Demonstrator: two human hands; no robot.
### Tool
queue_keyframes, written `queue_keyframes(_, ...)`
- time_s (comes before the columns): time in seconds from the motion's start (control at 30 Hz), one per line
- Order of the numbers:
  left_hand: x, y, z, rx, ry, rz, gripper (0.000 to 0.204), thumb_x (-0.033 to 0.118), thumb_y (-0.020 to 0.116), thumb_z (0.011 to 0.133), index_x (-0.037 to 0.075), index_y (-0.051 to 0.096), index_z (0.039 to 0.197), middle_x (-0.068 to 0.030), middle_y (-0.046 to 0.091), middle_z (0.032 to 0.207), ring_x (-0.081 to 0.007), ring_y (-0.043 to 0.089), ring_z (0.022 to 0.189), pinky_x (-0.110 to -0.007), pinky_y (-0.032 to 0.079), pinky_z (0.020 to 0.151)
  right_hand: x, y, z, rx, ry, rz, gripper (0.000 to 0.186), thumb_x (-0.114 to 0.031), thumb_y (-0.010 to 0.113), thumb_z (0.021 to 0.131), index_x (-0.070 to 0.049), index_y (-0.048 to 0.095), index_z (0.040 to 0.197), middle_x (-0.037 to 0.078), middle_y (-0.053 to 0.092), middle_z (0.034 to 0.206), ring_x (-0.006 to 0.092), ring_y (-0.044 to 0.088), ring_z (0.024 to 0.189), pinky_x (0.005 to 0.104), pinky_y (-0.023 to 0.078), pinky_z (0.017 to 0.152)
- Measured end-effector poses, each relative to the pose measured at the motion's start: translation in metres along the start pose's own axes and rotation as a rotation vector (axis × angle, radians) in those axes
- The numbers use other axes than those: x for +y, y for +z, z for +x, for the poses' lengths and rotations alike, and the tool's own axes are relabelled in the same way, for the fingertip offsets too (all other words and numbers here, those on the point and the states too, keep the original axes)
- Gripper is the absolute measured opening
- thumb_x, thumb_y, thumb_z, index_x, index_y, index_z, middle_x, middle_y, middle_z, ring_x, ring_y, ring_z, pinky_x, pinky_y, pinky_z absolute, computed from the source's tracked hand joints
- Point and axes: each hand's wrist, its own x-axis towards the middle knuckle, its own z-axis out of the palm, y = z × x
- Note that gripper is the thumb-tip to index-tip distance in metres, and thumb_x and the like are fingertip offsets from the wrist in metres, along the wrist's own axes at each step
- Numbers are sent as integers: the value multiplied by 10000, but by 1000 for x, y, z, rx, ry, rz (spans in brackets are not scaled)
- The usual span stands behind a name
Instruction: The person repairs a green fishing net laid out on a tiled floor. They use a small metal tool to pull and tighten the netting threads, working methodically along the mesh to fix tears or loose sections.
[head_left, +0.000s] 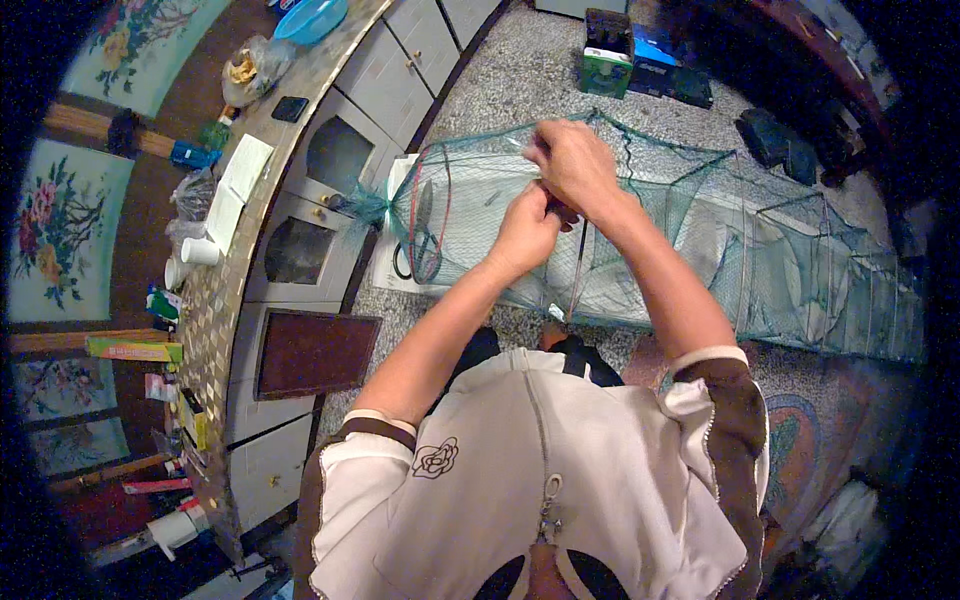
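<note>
A long green mesh fish trap (690, 270) with thin frame hoops stretches across in front of me to the far right. Its left end is gathered into a tied bunch (365, 207). My left hand (527, 232) is closed at one of the trap's frames, fingers curled on the netting. Just above and right of it, my right hand (575, 160) is bent over in a pinch. A small pale blur shows by its fingertips, too smeared to name. Scissors (420, 255) with dark handles show through the mesh near the tied end, over a white board (395, 275).
On the left runs a patterned counter (225, 330) with cups (200, 250), papers (240, 185), a phone (290, 108) and a blue basin (310, 18). A brown cabinet door (315, 355) stands open. Boxes (607, 60) sit on the speckled floor beyond the trap.
</note>
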Motion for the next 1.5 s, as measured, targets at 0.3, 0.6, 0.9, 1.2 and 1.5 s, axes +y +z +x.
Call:
queue_keyframes(0.3,3,20,-7,208,236,388,403,1,614,759,16,411,1107,-139,475,1021,-216,548,705,-331,473,650,-46,-115,23,435,-135,689,226,-226,493,908,-22,588,918,127,664,713,226,664,655,339,512,604)
queue_keyframes(0.6,12,23,-7,167,294,363,591,20,619,751,85,393,1293,-116,445,1097,-129,478,627,-263,444,638,0,-249,-31,148,-452,1387,194,-134,389,942,34,482,912,6,436,718,60,352,527,192,297,482)
queue_keyframes(0.9,13,21,-9,136,377,310,272,38,607,782,103,599,1046,-91,480,1090,-148,521,780,-250,450,710,-27,-232,-53,293,-318,1420,188,-166,397,970,11,456,950,-16,365,684,27,270,494,162,219,416)
queue_keyframes(1.2,30,7,-29,7,425,457,69,51,562,833,16,585,889,-105,600,876,-255,582,870,-324,463,749,4,-168,-78,218,93,885,123,-167,549,905,-58,550,962,11,559,788,61,474,602,202,360,512)
queue_keyframes(1.5,26,-2,-51,-26,450,509,73,27,566,825,8,574,894,-138,586,1016,-298,572,935,-346,459,806,30,-92,-107,0,-26,140,105,-106,650,751,-80,584,829,103,540,791,314,532,826,403,451,674)
